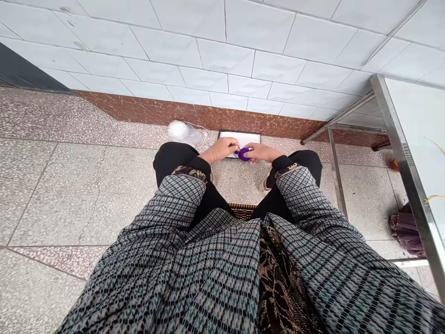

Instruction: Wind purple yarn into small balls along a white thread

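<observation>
Between my knees, a small rounded bundle of purple yarn (pixel 244 154) is held by my right hand (pixel 260 152), its fingers closed round the right side. My left hand (pixel 222 147) is pinched at the bundle's left edge, where a bit of purple shows at the fingertips. Whether a needle or hook is in those fingers is too small to tell. Just beyond the hands, a shallow white tray with a dark rim (pixel 239 137) lies on the floor against the wall. My hands hide part of its near side.
A white yarn ball (pixel 178 131) in clear plastic sits left of the tray, with loose strands. A tiled wall (pixel 225 55) rises in front. To the right stands a metal-framed table (pixel 392 120), with a dark purple folded item (pixel 407 232) beneath it. Under me is a woven seat (pixel 242 211).
</observation>
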`<move>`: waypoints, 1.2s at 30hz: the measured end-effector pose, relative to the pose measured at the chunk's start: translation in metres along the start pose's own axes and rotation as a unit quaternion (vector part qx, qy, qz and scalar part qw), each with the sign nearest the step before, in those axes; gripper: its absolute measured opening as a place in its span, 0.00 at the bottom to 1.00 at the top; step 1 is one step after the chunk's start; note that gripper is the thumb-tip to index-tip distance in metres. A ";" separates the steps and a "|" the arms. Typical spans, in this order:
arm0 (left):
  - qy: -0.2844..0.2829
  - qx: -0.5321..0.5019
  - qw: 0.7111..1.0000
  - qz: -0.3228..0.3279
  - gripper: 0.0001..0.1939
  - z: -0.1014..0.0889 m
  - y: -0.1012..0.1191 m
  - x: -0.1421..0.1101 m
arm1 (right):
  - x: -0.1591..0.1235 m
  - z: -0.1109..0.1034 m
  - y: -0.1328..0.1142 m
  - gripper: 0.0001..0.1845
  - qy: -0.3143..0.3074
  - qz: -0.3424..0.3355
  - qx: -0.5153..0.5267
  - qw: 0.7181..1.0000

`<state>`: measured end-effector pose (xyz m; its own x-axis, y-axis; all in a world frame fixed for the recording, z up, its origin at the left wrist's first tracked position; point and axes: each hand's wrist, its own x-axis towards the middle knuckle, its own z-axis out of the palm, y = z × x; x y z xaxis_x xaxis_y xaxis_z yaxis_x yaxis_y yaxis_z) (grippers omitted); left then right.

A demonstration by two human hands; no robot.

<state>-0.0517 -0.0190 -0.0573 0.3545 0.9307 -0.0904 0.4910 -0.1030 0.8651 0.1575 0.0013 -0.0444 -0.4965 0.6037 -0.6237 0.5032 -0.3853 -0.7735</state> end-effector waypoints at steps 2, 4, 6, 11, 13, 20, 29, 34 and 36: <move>0.035 0.005 0.999 -0.005 0.06 0.000 -0.002 0.002 | -0.006 0.000 -0.003 0.16 -0.053 -0.007 0.043 0.998; 0.048 0.007 0.999 -0.012 0.06 0.000 -0.003 0.003 | -0.011 -0.001 -0.007 0.18 -0.082 -0.036 0.104 0.991; 0.043 0.004 0.999 -0.024 0.07 0.001 -0.005 0.003 | -0.013 -0.002 -0.009 0.20 -0.073 -0.083 0.175 0.978; -0.091 -0.033 0.994 -0.046 0.06 0.005 -0.003 0.001 | -0.009 -0.005 -0.013 0.21 0.037 -0.158 0.301 0.940; -0.169 -0.051 0.984 -0.022 0.06 0.007 -0.001 0.000 | -0.005 -0.005 -0.012 0.18 0.079 -0.154 0.306 0.936; -0.244 -0.080 0.966 0.026 0.06 0.007 0.003 -0.002 | 0.011 -0.002 0.003 0.20 0.164 -0.102 0.164 0.967; -0.058 -0.020 0.998 -0.014 0.06 0.002 0.003 0.000 | -0.001 0.002 0.001 0.16 0.004 0.011 -0.060 0.998; 0.038 -0.003 0.998 -0.043 0.07 0.002 -0.006 0.005 | -0.014 -0.004 -0.007 0.17 -0.072 -0.059 0.109 0.990; 0.018 -0.010 0.999 -0.050 0.06 0.002 -0.007 0.006 | -0.016 -0.006 -0.010 0.19 -0.050 -0.105 0.195 0.974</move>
<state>-0.0515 -0.0137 -0.0651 0.2744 0.9483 -0.1597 0.5062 -0.0012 0.8624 0.1649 0.0002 -0.0262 -0.6362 0.6344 -0.4392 0.0857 -0.5076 -0.8573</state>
